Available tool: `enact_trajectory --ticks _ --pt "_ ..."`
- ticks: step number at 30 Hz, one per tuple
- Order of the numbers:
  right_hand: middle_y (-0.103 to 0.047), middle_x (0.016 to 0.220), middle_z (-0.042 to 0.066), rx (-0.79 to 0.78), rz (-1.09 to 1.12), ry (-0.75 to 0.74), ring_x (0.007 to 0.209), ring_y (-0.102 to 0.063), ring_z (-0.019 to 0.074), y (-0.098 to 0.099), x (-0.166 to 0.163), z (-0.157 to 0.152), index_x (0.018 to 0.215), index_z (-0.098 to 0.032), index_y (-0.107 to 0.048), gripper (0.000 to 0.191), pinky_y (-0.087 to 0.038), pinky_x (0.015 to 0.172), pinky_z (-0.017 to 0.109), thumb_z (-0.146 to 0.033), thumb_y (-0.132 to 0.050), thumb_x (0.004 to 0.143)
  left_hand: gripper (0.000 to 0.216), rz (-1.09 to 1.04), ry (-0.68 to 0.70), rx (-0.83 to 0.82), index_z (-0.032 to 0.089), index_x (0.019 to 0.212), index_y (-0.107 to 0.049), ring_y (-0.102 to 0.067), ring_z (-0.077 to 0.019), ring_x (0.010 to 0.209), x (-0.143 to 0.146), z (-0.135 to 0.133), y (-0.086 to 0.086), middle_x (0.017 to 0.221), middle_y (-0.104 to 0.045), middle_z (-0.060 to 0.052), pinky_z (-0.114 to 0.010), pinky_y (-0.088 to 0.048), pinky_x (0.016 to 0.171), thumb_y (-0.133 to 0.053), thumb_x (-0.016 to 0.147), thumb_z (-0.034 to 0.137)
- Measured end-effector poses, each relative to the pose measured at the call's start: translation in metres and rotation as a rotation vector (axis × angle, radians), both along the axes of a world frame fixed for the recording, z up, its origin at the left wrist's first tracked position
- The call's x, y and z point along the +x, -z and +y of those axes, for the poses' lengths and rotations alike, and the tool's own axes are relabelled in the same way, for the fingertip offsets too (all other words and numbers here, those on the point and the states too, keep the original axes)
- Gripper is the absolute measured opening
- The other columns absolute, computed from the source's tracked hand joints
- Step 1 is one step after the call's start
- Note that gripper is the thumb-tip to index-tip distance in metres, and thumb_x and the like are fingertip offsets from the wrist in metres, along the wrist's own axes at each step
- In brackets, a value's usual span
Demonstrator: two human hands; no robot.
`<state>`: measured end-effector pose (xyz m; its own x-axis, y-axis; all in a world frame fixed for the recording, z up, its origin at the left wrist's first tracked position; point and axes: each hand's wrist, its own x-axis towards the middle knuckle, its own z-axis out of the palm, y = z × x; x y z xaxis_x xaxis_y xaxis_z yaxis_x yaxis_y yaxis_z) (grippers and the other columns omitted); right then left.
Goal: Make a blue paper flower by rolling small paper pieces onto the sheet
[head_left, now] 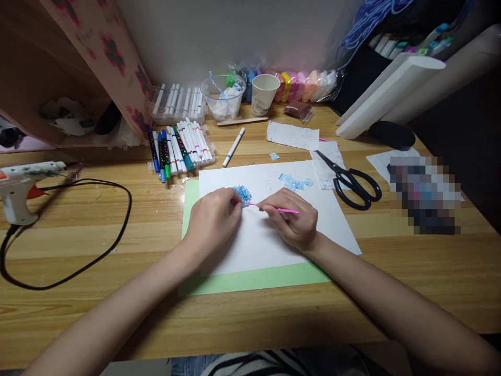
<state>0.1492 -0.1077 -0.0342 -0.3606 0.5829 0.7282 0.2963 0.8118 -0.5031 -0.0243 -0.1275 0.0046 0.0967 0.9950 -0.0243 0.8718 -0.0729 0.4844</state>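
My left hand (pixel 214 215) is closed at the far left of a white sheet of paper (pixel 250 245), its thumb and fingers pinched at the edge of a tufted blue-and-white cluster (pixel 242 193). The hand hides part of that cluster. Between the fingers of my right hand (pixel 293 216) is a thin pink stick-like tool (pixel 287 211), its fine tip pointing left and reaching the cluster's lower edge by my left thumb. Just beyond the right hand, small blue-striped paper strips (pixel 294 181) lie on the sheet.
Green paper (pixel 254 280) lies under the white sheet. Black-handled scissors (pixel 354 185) rest on the right, overlapping a paper scrap (pixel 327 166). Markers (pixel 183 146), a plastic cup (pixel 225 102) and a paper cup (pixel 264 94) stand behind. A glue gun (pixel 23 190) with a looping cord sits left.
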Motion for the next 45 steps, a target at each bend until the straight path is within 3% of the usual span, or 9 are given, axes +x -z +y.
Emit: enact_trajectory --ticks 6,23,31,45 --pt "-0.068 0.069 0.005 0.003 -0.070 -0.062 0.063 -0.058 0.0141 -0.001 -0.003 0.001 0.085 -0.017 -0.060 0.008 -0.047 0.060 0.029 -0.016 -0.053 0.090 0.012 0.039 0.006 0.034 0.020 0.078 -0.063 -0.059 -0.0158 0.067 0.001 0.002 0.001 0.077 -0.069 -0.001 -0.026 -0.035 0.056 -0.052 0.080 0.018" --pt "-0.069 0.074 0.003 -0.035 -0.149 0.020 0.067 -0.059 0.0140 0.001 -0.005 0.001 0.087 -0.018 -0.061 0.009 -0.047 0.064 0.029 -0.019 -0.053 0.091 0.014 0.026 -0.006 0.071 0.018 0.082 -0.062 -0.057 -0.0168 0.071 -0.008 0.001 0.002 0.081 -0.067 -0.004 -0.027 -0.037 0.062 -0.049 0.084 0.023" --pt "-0.069 0.076 0.004 -0.035 -0.120 0.011 0.068 -0.061 0.0144 0.003 -0.006 0.001 0.088 -0.019 -0.062 0.009 -0.048 0.064 0.030 -0.020 -0.053 0.091 0.015 0.007 -0.105 0.044 0.017 0.080 -0.057 -0.056 -0.0166 0.070 -0.033 0.000 0.016 0.077 -0.064 -0.004 -0.028 -0.038 0.063 -0.046 0.085 0.025" --pt "-0.069 0.075 0.005 -0.043 -0.111 0.005 0.068 -0.061 0.0154 0.004 -0.008 0.000 0.087 -0.018 -0.062 0.008 -0.048 0.064 0.031 -0.017 -0.054 0.089 0.013 -0.002 -0.086 0.084 0.019 0.082 -0.053 -0.053 -0.0158 0.069 -0.033 -0.004 0.025 0.078 -0.061 -0.003 -0.027 -0.035 0.060 -0.042 0.087 0.023"
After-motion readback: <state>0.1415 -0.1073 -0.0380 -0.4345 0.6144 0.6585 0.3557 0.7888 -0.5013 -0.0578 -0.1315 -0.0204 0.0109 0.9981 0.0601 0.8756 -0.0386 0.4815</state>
